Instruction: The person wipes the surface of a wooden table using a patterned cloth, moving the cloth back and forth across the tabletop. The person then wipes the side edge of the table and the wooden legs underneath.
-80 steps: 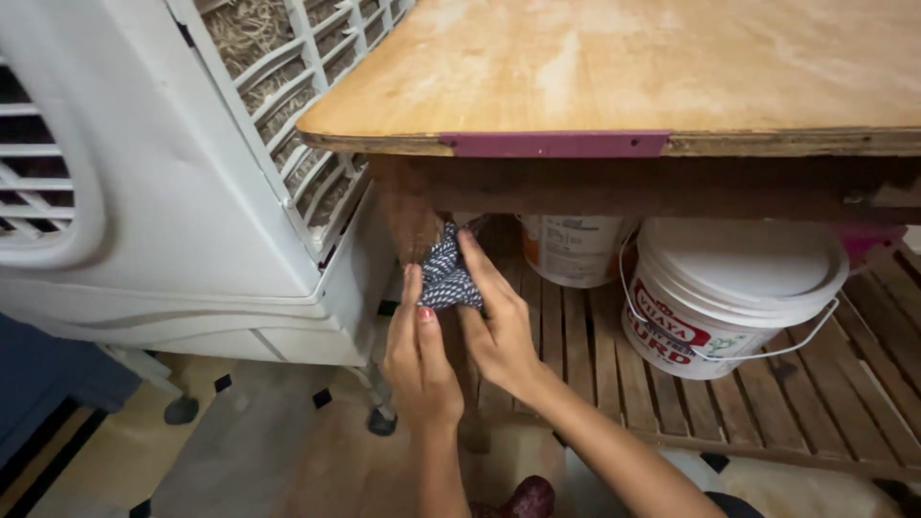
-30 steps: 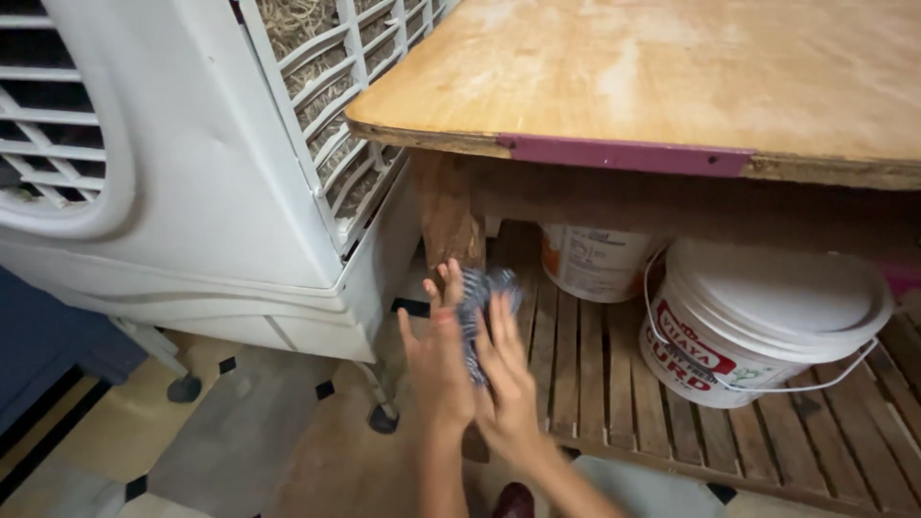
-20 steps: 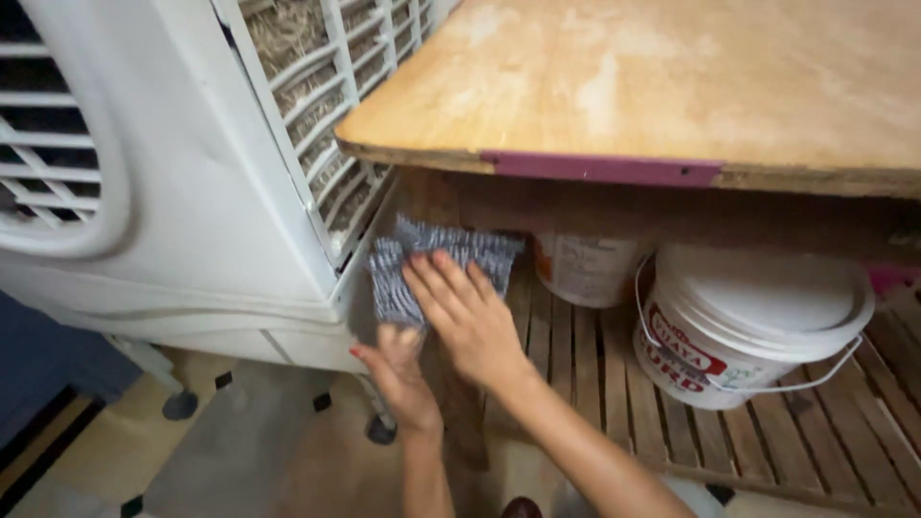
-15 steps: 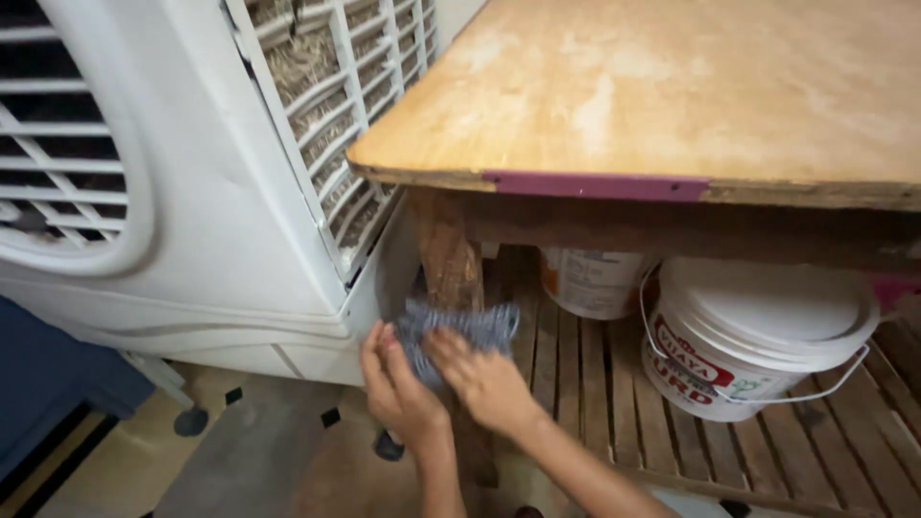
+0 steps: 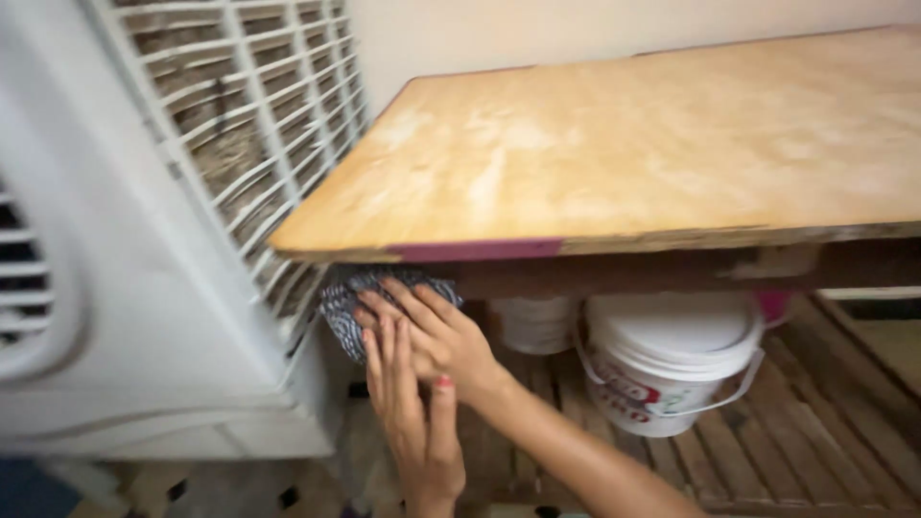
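Note:
A blue-and-white patterned cloth (image 5: 338,299) is pressed against the top of the wooden table leg, just under the left corner of the plywood table top (image 5: 614,144). My right hand (image 5: 436,331) lies over the cloth with its fingers spread and holds it to the wood. From below, my left hand (image 5: 413,422) reaches up with straight fingers, whose tips touch the cloth's lower edge. The leg itself is mostly hidden behind both hands.
A white air cooler (image 5: 144,249) with a grille stands close on the left. A magenta strip (image 5: 475,250) runs along the table's front edge. Under the table, a lidded white bucket (image 5: 672,360) and a second white tub (image 5: 532,324) sit on a slatted wooden shelf (image 5: 796,432).
Both hands have carried the cloth up the table leg, from low down to just under the table top. The view has lifted and now shows more of the table top.

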